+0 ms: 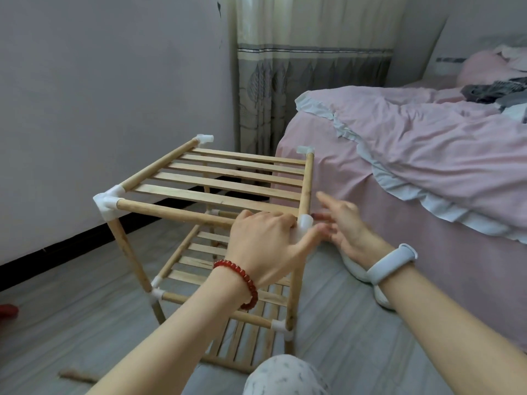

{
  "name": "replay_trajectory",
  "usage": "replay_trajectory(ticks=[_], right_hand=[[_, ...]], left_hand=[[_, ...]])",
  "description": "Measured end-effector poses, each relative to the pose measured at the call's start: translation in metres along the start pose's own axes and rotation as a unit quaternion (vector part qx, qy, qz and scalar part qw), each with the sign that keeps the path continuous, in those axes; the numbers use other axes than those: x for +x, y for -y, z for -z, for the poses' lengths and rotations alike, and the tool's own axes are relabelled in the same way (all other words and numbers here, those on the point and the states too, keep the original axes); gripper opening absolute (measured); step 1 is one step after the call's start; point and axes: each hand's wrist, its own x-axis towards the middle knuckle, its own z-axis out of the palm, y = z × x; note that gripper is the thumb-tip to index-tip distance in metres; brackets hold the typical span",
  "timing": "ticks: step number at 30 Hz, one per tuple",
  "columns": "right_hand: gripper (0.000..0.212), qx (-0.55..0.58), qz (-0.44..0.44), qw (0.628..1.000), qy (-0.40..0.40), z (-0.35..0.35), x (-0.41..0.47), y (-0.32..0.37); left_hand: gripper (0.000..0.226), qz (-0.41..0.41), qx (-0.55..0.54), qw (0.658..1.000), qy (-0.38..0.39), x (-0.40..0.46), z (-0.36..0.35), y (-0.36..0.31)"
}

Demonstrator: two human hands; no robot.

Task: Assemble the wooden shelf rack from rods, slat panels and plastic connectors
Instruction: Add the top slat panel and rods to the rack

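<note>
Both grips [263, 240] [340, 223] around connector [304, 223]

A: Shelf rack [199, 223]?
B: Upright on the floor, just beside the pink bed [413, 166]. Pale wooden rods, white plastic connectors at the joints.
A: Top slat panel [228, 178]?
B: Level, seated, five slats. Near-right top connector [304, 223] sits on its post at the bed-side corner.
A: Lower tiers?
B: Middle slat panel [199, 260] in place; a bottom slat panel [245, 346] lowest, near the floor.
</note>
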Motion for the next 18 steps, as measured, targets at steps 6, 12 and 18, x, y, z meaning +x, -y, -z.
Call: replay_trajectory(ticks=[6, 12, 18], right_hand=[[0.014, -0.038, -0.057, 0.988, 0.140, -0.010, -0.002, 0.008], [0.021, -0.028, -0.053, 0.988, 0.142, -0.012, -0.001, 0.015], [0.020, -0.033, -0.046, 0.987, 0.147, -0.009, -0.006, 0.016]], left_hand=[[0.037, 0.044, 0.056, 0.997, 0.037, 0.008, -0.002, -0.011], [0.034, 0.053, 0.066, 0.995, 0.054, 0.004, 0.000, -0.011], [0.030, 0.069, 0.075, 0.993, 0.064, 0.009, -0.001, -0.015]])
